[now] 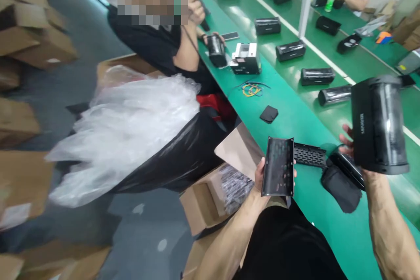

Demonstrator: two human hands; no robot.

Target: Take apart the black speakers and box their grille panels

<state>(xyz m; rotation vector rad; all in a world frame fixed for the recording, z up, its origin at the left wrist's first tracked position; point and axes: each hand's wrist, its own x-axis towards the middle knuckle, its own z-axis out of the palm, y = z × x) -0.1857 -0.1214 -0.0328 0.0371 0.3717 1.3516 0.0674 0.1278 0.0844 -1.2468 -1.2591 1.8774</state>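
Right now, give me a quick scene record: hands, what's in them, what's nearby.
left hand: holds a black perforated panel
right hand: holds a black cylindrical housing
nearby: black grille, black pouch
surface: green bench
co-worker: across the bench corner, holding a similar housing
beside bench: black bag, clear plastic film, cardboard box

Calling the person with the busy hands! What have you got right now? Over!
Left hand: black perforated panel. Right hand: black cylindrical speaker housing. Beside them: black grille, black pouch on green bench. Over.
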